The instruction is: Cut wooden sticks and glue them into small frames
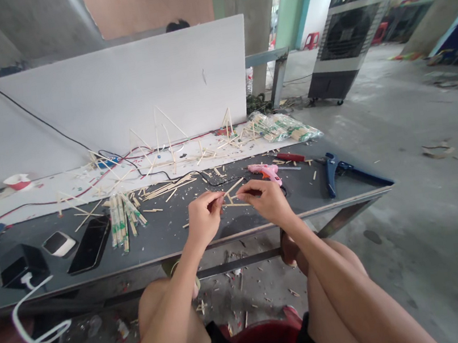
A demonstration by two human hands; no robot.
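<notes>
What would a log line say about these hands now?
left hand: pinching wooden sticks | right hand: pinching wooden sticks | beside: pink glue gun

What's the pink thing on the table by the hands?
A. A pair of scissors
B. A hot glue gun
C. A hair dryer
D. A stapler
B. The pink hot glue gun lies on the dark tabletop just beyond the right hand, and its pistol shape shows what it is.
</notes>
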